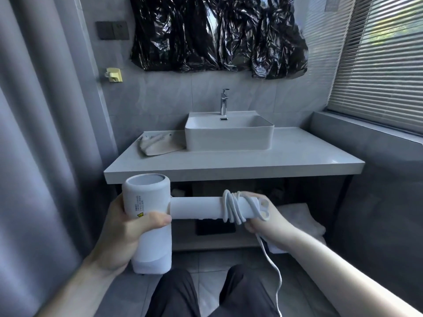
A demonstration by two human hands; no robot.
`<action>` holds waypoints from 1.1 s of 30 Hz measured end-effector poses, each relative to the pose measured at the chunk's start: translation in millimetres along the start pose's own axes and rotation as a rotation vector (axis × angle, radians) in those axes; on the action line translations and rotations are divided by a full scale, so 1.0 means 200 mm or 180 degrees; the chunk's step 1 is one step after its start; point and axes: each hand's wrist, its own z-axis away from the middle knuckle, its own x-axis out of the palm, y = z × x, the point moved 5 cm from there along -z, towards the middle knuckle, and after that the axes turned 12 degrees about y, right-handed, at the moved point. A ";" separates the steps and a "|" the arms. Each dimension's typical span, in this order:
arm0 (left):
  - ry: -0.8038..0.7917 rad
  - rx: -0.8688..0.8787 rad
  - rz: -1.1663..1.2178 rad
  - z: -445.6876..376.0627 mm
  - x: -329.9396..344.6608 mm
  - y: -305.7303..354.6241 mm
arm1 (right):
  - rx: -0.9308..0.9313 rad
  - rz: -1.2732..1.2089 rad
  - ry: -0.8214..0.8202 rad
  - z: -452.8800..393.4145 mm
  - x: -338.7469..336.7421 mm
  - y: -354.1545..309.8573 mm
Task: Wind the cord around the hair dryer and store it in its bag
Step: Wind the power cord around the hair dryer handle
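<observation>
At six o'clock below the desk (233,167), my left hand (119,234) wraps the dryer (148,216), rigid and likely light, by its barrel, while my right hand (263,219) pinches limp cord (231,208) at the handle; bag (158,144) at eleven.

Beyond the hands, a white countertop (297,161) carries a rectangular white basin (229,138) with a chrome tap (223,101) standing at its far edge. Above that, crinkled black plastic sheeting (217,33) covers the wall. Up to the left of the hands are a dark switch plate (112,30) and a small yellow hook (113,74). Slatted blinds (377,60) fill the window on the right.
</observation>
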 end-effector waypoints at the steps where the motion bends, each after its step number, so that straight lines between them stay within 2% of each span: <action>1: 0.0064 -0.0060 0.0029 -0.01 0.00 -0.01 | 0.0138 0.0084 -0.0010 0.03 0.03 0.03; 3: 0.0213 -0.0194 0.0091 -0.03 0.00 -0.03 | 0.0335 0.0081 -0.0051 0.07 0.07 0.10; 5: 0.0422 -0.0305 0.0153 -0.06 -0.01 -0.04 | 0.0267 0.0277 -0.0138 0.11 0.09 0.12; 12: 0.1017 -0.0162 -0.0209 -0.15 -0.09 -0.07 | -0.0253 0.1318 -0.0333 0.25 0.03 0.02; 17: 0.1133 -0.0036 -0.0683 -0.12 -0.09 -0.12 | -0.0704 0.1228 -0.0163 0.29 -0.01 -0.16; 23: 0.0698 0.0039 -0.1002 -0.07 -0.07 -0.14 | -0.0684 0.0629 0.0283 0.22 -0.09 -0.30; 28: 0.0114 0.0287 -0.1142 -0.01 0.00 -0.09 | -0.1145 0.1040 0.0471 0.12 -0.10 -0.39; 33: -0.0364 0.0215 -0.0836 0.03 0.06 -0.05 | -0.1040 0.1163 0.0569 0.01 -0.11 -0.37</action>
